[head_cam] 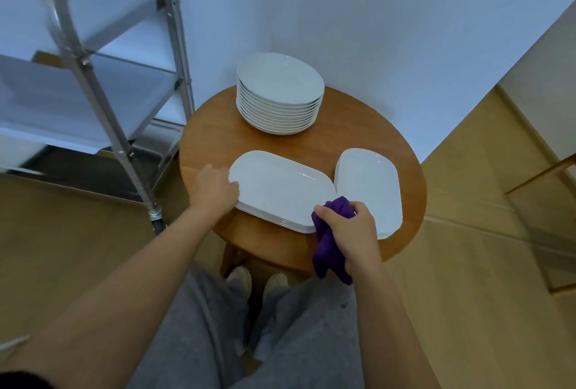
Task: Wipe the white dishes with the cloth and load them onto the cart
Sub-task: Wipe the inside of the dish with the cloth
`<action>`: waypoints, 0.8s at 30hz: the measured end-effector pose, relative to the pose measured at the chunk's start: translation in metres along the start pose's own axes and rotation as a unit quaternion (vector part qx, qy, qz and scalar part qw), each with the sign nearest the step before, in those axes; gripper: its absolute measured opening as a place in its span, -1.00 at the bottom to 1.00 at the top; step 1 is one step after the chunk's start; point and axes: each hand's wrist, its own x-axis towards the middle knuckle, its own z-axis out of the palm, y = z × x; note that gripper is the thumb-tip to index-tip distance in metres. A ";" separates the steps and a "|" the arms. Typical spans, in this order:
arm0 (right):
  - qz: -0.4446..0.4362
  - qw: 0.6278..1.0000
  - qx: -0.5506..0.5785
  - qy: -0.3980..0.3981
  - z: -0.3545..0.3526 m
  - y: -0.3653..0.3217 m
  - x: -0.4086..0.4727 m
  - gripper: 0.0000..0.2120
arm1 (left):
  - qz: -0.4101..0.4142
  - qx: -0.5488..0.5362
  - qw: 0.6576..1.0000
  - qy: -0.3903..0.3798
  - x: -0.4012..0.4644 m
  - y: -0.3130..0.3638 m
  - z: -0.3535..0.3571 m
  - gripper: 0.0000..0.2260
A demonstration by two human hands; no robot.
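A round wooden side table (215,142) serves as the landmark here. At its far edge, against the pale wall, a tall stack of round white ceramic plates (280,94) is seen. On the near half of the table two low stacks of white oblong platters are laid side by side and almost touching: a left platter stack (280,190) and a right platter stack (367,189). To the left of the table, well apart from the dishes, a metal-framed cart with white shelves (103,55) is parked.

The left end of the left platter stack is held by the left hand (215,190), the thumb laid over the top platter's rim and the fingers apparently tucked under its edge, though those fingers are hidden. A crumpled purple cloth (330,242) is gripped in the curled fingers of the right hand (352,229), at the near edge of the table between the two platter stacks; the cloth is hanging down below the tabletop and is only just touching the corner of the left stack.

The task is judged to be at or near its start: no dish can be made out on the cart shelves that are visible, and all three stacks are left to be wiped and loaded. The top platter of the left stack appears to be the one in hand.

The cart's upper part and left side are cut off by the frame, and its shelves are blurred, so what is held there cannot be fully told. The platter counts cannot be read.
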 end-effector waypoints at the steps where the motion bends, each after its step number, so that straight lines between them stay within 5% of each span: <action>1: -0.002 1.000 0.003 0.002 0.003 0.000 -0.001 -0.45 | 0.004 -0.006 1.000 -0.003 0.001 0.002 -0.002 -0.77; 7: -0.003 0.999 0.022 0.034 0.006 0.005 -0.002 -0.44 | 0.009 -0.071 0.996 0.048 -0.006 0.005 -0.007 -0.79; 10: 0.015 0.997 0.061 0.040 0.006 0.004 -0.002 -0.48 | -0.032 -0.219 0.975 0.029 -0.013 0.012 -0.012 -0.86; 14: 0.029 0.992 0.114 0.037 0.005 0.005 -0.001 -0.63 | -0.258 -0.442 0.855 -0.077 -0.017 0.020 -0.023 -0.78; 17: 0.029 0.989 0.135 0.050 0.006 0.008 -0.005 -0.71 | -0.295 -0.492 0.808 -0.136 -0.025 0.024 -0.028 -0.77; 20: -0.040 0.985 0.101 0.133 0.004 0.006 -0.007 -0.73 | -0.278 -0.478 0.820 -0.147 -0.031 0.026 -0.025 -0.58; 24: -0.203 0.948 0.033 0.242 -0.004 -0.009 -0.013 -0.63 | -0.292 -0.517 0.795 -0.122 -0.049 0.027 -0.025 -0.67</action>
